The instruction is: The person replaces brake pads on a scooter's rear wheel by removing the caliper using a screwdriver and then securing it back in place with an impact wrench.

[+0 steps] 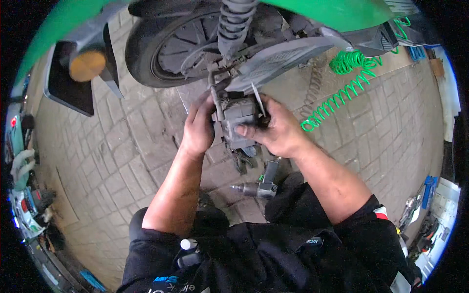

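Note:
A dirty grey boxy scooter part (239, 119) is between my hands, below the scooter's shock absorber (236, 29). My left hand (199, 127) curls round its left side, against an upright metal bar (216, 97); some fingertips are hidden. My right hand (281, 128) grips the right side, thumb across the front face and fingers behind. By those fingers a thin pale strip (257, 97) stands upright; whether it is held I cannot tell. Dark cables or hoses (242, 161) hang under the part. On the floor between my knees lies a pistol-shaped air tool (261, 188).
The rear wheel (181, 51) and green bodywork (337, 14) are above. A mudflap with an orange reflector (88, 66) juts out at left. A green coiled air hose (342, 100) crosses the brick floor (122, 161) at right. Tools (425, 232) lie at the far right.

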`<control>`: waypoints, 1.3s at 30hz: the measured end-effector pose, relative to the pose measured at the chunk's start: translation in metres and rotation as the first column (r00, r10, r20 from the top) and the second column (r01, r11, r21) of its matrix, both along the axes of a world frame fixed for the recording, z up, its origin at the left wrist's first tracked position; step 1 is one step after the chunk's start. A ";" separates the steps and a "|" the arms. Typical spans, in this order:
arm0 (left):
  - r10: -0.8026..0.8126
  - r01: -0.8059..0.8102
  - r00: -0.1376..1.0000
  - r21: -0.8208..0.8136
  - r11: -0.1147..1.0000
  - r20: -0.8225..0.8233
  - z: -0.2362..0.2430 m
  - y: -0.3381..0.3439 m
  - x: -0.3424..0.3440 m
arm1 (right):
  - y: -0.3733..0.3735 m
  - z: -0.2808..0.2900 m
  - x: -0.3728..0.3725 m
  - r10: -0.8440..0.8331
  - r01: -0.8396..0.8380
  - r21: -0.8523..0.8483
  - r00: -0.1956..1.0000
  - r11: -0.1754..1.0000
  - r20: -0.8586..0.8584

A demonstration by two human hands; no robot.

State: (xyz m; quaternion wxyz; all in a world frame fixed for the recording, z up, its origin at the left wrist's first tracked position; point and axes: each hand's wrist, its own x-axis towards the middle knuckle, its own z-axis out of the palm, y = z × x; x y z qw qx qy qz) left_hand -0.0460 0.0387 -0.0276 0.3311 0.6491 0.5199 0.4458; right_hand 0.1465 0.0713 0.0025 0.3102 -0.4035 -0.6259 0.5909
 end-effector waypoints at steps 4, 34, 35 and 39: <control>0.287 0.141 0.686 -0.509 0.849 0.668 0.025 -0.022 0.018 | -0.008 0.008 -0.005 0.022 -0.020 -0.023 0.995 1.000 0.101; 0.239 0.122 0.818 -0.564 0.817 0.523 0.028 -0.015 0.011 | -0.028 0.134 -0.007 -0.089 0.429 0.326 0.707 0.843 -0.702; 0.190 0.139 0.824 -0.516 0.845 0.534 0.023 -0.015 0.011 | -0.027 0.128 -0.018 -0.022 0.415 0.422 0.733 0.806 -0.680; 0.178 0.060 0.865 -0.450 0.891 0.469 0.008 -0.021 0.007 | -0.016 0.059 -0.026 -0.098 0.375 0.365 0.799 0.853 -0.593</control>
